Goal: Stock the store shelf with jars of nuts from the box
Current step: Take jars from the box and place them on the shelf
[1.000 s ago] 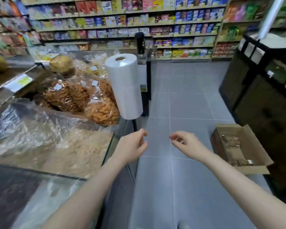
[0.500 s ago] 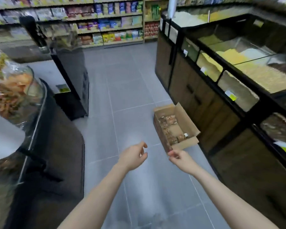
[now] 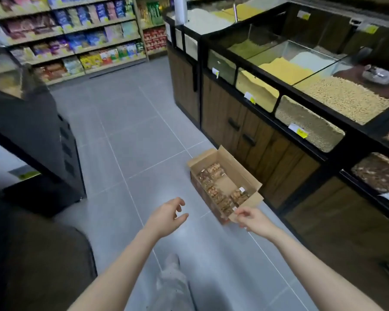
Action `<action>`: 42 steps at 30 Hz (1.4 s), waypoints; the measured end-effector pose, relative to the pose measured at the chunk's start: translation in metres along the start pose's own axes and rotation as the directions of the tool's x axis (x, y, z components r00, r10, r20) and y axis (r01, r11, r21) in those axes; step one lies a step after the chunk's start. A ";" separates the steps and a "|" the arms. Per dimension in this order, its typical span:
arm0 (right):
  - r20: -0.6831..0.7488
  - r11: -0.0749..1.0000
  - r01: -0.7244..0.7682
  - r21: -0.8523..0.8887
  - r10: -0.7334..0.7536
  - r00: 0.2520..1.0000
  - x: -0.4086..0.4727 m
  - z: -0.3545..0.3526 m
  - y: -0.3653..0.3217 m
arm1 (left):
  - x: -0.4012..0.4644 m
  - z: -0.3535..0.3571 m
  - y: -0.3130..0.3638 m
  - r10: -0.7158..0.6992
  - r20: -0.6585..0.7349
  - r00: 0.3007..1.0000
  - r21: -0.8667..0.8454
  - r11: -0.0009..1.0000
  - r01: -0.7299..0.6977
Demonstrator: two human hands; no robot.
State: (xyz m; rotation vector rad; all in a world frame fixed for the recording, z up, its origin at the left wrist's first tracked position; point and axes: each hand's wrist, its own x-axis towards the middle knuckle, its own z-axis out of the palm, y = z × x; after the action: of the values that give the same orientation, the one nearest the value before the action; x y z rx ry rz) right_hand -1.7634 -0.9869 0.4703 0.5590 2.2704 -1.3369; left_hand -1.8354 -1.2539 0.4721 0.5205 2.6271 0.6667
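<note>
A: Both hands are empty. My left hand (image 3: pixel 166 217) hangs over bare floor tile (image 3: pixel 130 153), fingers loosely curled around nothing. My right hand (image 3: pixel 255 221) has its fingertips drawn narrow, just at the near flap of the cardboard box (image 3: pixel 245 170); whether they touch the flap, I cannot tell.

B: What has changed?

A: A second ago I faced a counter of bagged snacks, with the box low at my right. Now my view has swung round, and the box lies straight ahead of my right hand. I judge that the fetching step is beginning: no jar is lifted yet.

B: Where are the goods?

A: Jars of nuts (image 3: pixel 220 194) lie inside the box, packed along its left side and near end; a bare patch shows in the middle.

B: Edges and room?

A: At the right, the box sits close beside the wooden cabinet front (image 3: pixel 267 149) under the bulk grain bins (image 3: pixel 310 129). Open aisle lies at the left, between box and dark display stand (image 3: pixel 38 140). Flaps stand up around the opening, so entry from above looks freest.
</note>
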 end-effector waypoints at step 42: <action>-0.364 0.693 -0.406 0.595 0.684 0.632 0.511 0.033 0.107 | 0.684 0.146 -0.110 0.490 0.553 0.674 -0.072 0.834 -0.547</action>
State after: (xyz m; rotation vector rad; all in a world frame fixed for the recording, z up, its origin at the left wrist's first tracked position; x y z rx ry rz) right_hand -2.1180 -0.9075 0.0934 1.9052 1.8341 -1.4786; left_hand -2.3869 -0.9907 0.1141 1.3162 1.9505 0.4391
